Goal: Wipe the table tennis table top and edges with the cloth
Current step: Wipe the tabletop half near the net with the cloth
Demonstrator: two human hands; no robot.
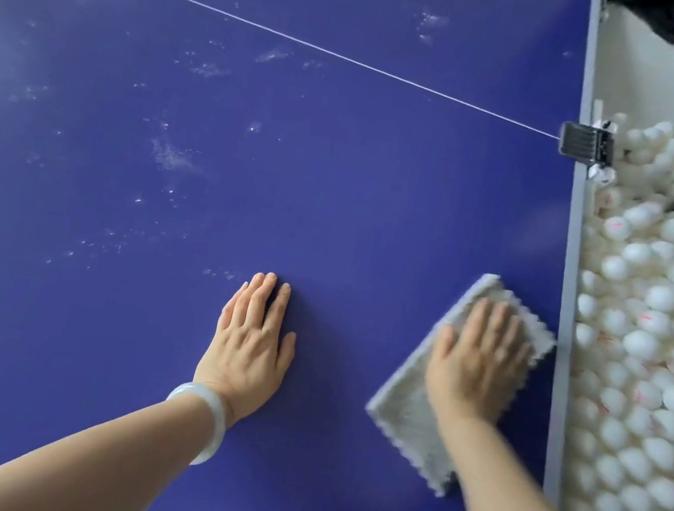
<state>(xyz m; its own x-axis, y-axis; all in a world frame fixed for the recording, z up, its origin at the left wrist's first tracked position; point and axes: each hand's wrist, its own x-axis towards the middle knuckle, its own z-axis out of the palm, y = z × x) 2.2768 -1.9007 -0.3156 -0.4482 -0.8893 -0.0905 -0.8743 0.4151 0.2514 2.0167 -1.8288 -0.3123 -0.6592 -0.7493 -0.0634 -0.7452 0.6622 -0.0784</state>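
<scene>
The blue table tennis table top (203, 188) fills most of the view, with pale dusty smudges across its left and middle parts. A grey folded cloth (401, 418) lies flat on the table near the right edge (569, 294). My right hand (474, 358) presses on the cloth with straight fingers spread; the hand looks blurred by motion. My left hand (254, 339) rests flat on the bare table to the left of the cloth, fingers straight, with a pale bangle at the wrist.
A thin white line (274, 33) crosses the table to a metal net clamp (585, 147) on the grey right edge. Beyond that edge, a container holds several white balls (641, 373). Dark frame parts stand at the top right.
</scene>
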